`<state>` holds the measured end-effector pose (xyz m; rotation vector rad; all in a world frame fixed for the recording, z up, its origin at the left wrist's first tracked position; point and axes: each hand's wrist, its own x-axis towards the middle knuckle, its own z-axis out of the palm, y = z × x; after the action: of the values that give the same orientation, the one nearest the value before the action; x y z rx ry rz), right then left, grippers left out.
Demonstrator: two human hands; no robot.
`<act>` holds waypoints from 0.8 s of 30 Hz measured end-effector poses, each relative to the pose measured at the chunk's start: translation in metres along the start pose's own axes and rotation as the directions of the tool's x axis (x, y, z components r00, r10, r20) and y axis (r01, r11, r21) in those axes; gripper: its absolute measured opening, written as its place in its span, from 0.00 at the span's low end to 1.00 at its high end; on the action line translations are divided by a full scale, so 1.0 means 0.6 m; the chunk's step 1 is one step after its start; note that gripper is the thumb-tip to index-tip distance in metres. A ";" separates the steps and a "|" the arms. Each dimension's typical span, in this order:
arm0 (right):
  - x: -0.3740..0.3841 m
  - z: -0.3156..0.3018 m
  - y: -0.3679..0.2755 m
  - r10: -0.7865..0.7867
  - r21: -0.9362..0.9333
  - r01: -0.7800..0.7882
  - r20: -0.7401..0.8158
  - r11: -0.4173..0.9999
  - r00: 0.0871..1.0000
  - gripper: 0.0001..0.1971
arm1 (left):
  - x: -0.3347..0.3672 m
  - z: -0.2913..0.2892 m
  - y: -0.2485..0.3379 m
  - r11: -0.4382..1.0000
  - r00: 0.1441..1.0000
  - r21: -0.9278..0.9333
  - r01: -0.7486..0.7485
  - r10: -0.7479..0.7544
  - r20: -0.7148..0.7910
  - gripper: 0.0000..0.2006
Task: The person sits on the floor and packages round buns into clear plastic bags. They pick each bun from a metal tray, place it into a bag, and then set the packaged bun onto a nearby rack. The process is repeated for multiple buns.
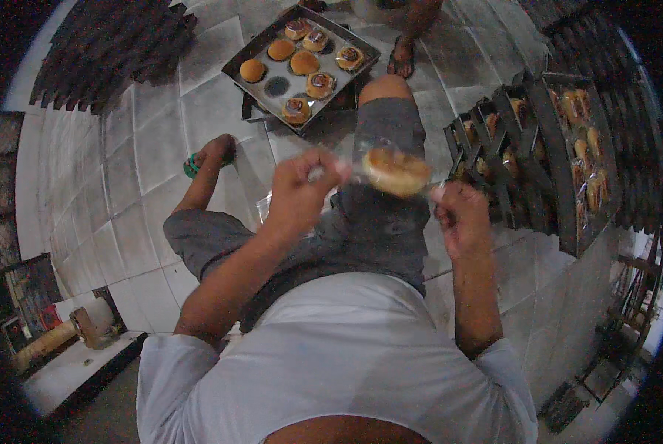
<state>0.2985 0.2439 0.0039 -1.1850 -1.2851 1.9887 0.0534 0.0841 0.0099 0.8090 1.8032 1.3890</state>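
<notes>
A round golden bun (396, 173) hangs above my lap in what looks like a clear plastic wrapper, slightly blurred by motion. My left hand (305, 185) pinches the wrapper's left end. On the other side, my right hand (461, 216) is closed on its right end, so the bun is held between the two hands without fingers on it. In front of me stands a dark square tray (235, 80) of buns. Some are plain, such as the golden bun (252, 71) near its left corner; others have a dark swirled top and shiny wrapping, like the wrapped bun (296, 111).
Several dark trays (561, 170) with wrapped breads lean in a stack at right. Dark stacked trays (116, 52) stand at far left. Another person's foot (402, 58) is beside the bun tray. A roll (57, 342) lies on a white surface at lower left. Pale tiles (153, 177) cover the floor.
</notes>
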 end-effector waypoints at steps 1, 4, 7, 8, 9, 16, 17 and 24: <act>-0.019 -0.014 0.029 0.058 -0.085 -0.060 -0.025 0.995 0.998 0.08 | -0.029 0.016 -0.011 0.994 0.994 -0.005 0.108 -0.108 0.023 0.10; -0.055 -0.039 0.107 0.160 -0.248 -0.180 -0.100 0.952 0.982 0.06 | -0.095 0.039 -0.111 0.976 0.969 -0.035 0.217 -0.211 0.126 0.11; -0.055 -0.049 0.164 0.025 -0.342 -0.091 -0.193 0.935 0.981 0.07 | -0.101 0.054 -0.132 0.977 0.987 0.211 0.030 -0.062 0.145 0.11; -0.032 -0.061 0.167 -0.090 -0.462 -0.013 -0.201 0.887 0.976 0.07 | -0.089 0.059 -0.120 0.952 0.988 0.300 -0.058 0.013 0.151 0.11; -0.017 -0.076 0.173 -0.203 -0.575 0.058 -0.192 0.816 0.960 0.09 | -0.083 0.069 -0.133 0.931 0.986 0.341 -0.132 0.088 0.141 0.11; -0.042 0.069 0.026 -0.051 -0.267 0.107 0.209 0.958 0.977 0.21 | -0.069 0.051 -0.126 0.907 0.985 0.384 -0.173 0.151 0.087 0.09; -0.019 0.100 0.033 -0.027 -0.486 0.193 0.328 0.852 0.944 0.22 | -0.055 0.042 -0.123 0.921 0.987 0.356 -0.160 0.146 0.068 0.09; 0.236 0.323 -0.030 -0.850 -0.355 0.935 0.488 0.012 0.196 0.31 | -0.188 -0.087 -0.259 0.989 0.913 0.110 -0.095 0.131 -0.387 0.09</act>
<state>0.0593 0.2684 -0.0020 -0.0908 -2.0870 0.6007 0.0634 -0.0711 -0.1143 0.7258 2.1654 1.6478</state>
